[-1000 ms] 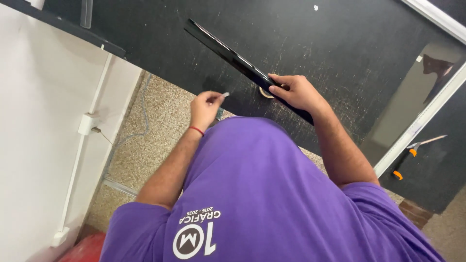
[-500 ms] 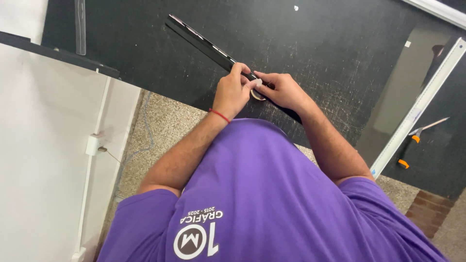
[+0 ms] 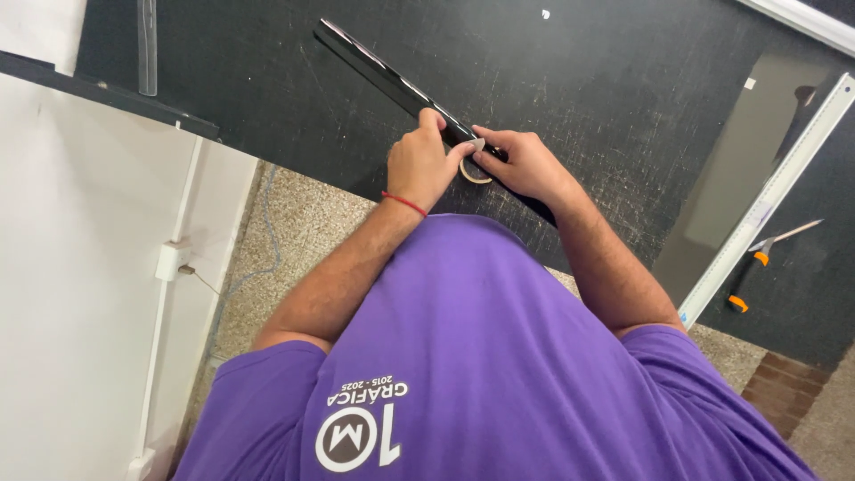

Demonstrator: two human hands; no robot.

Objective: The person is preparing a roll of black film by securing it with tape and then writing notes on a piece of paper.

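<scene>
A long glossy black strip (image 3: 383, 71) lies diagonally on the dark scratched worktable (image 3: 623, 80). My left hand (image 3: 417, 167), with a red cord at the wrist, pinches a small piece of tape (image 3: 478, 144) at the strip's edge. My right hand (image 3: 527, 166) rests on the strip just beside it. The right hand's fingers hold a small roll of tape (image 3: 472, 174) against the strip. The two hands touch at the fingertips. The near end of the strip is hidden behind my right forearm and purple shirt.
A long metal ruler (image 3: 784, 183) and a dark glossy sheet (image 3: 748, 160) lie at the table's right, with an orange-handled tool (image 3: 757, 258) beside them. A clear strip (image 3: 147, 49) lies at the far left. White wall with a conduit box (image 3: 169, 261) stands left; speckled floor below.
My left hand has come up from the table edge with the tape piece and joined my right hand at the black strip. My right hand has stayed on the strip.
</scene>
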